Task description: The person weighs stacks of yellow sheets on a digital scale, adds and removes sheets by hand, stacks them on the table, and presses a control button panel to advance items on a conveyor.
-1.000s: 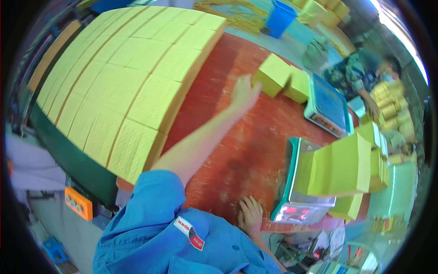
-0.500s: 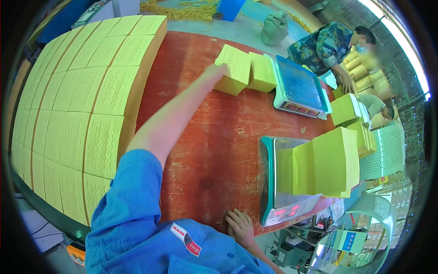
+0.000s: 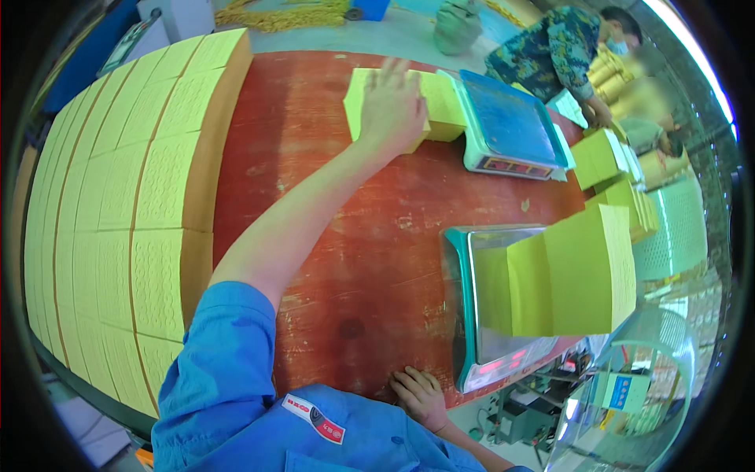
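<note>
At the far side of the table, my left hand (image 3: 392, 106) lies over the top of a yellow paper stack (image 3: 358, 98), fingers stretched out and slightly blurred. A second yellow stack (image 3: 444, 106) stands against its right side. My right hand (image 3: 421, 396) rests at the near table edge, fingers loosely extended and holding nothing. To the right of it, a green-rimmed scale (image 3: 464, 315) with a lit red display carries tall yellow paper stacks (image 3: 578, 275).
Embossed yellow paper blocks (image 3: 157, 189) fill the left side of the red table (image 3: 330, 259). A blue-topped scale (image 3: 511, 118) stands at the far right. Beyond it, a masked person in camouflage (image 3: 550, 51) leans over more yellow stacks (image 3: 602, 157).
My left hand has gone from the near left side of the yellow stack onto its top, fingers now spread. The view has shifted slightly. My right hand stays at the table edge.
</note>
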Demonstrator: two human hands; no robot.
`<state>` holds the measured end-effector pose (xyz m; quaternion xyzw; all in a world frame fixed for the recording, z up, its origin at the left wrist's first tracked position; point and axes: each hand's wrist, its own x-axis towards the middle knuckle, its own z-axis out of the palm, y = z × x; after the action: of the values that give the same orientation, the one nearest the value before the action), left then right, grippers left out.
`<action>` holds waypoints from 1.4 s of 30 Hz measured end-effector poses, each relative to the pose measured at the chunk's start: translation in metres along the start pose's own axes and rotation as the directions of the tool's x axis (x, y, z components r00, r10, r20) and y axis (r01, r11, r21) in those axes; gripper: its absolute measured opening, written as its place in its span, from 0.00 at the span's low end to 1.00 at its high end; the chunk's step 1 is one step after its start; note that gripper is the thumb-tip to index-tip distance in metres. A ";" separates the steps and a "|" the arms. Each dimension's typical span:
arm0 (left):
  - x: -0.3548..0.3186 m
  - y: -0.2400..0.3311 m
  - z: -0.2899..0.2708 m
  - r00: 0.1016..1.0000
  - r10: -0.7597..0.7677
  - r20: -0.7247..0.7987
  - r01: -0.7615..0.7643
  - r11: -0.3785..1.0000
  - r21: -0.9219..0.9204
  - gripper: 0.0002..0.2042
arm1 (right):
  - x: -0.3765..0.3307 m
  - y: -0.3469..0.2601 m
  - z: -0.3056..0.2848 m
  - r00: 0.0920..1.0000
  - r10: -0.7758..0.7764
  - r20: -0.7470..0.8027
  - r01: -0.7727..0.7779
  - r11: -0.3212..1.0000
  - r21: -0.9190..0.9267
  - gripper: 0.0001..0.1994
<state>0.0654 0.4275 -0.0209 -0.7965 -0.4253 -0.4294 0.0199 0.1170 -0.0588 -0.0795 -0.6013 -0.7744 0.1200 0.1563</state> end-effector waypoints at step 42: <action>-0.006 0.159 -0.103 0.961 0.260 0.099 -0.232 0.945 -0.230 0.28 | -0.030 0.023 0.015 0.973 -0.056 -0.223 0.118 0.955 0.272 0.19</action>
<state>0.1055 0.2810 0.0926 -0.8666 -0.2735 -0.4154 -0.0404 0.1388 -0.0821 -0.1047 -0.5471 -0.7538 0.1576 0.3280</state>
